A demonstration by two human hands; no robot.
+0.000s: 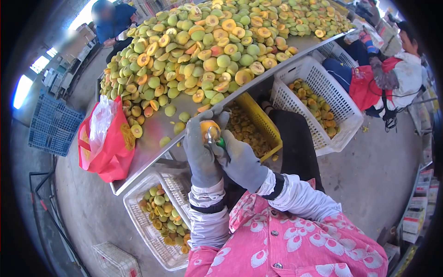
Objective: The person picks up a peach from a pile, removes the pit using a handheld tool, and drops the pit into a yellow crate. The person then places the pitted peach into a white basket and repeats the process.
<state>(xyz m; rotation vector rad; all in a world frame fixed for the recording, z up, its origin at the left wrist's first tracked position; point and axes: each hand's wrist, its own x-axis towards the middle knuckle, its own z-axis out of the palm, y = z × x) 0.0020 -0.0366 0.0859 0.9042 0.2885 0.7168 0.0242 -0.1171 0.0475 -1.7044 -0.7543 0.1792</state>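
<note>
Gloved in grey, my left hand (200, 154) is closed around a peach half (208, 125), its orange cut face turned up. My right hand (243, 161), in a matching glove, grips a pitting tool with a green handle (221, 143). The tool's metal loop lies against the cut face of the fruit. Both hands are close together over the near edge of the metal table (177, 106). Beyond them rises a large heap of green and orange peach halves (198, 60).
Below the table edge stands a yellow crate (265, 127) with small dark pieces. White crates of fruit halves flank me, one on the right (341, 106) and one on the left (138, 221). A red bag (110, 152) hangs at the table's left. Two people (387, 78) (115, 23) sit nearby.
</note>
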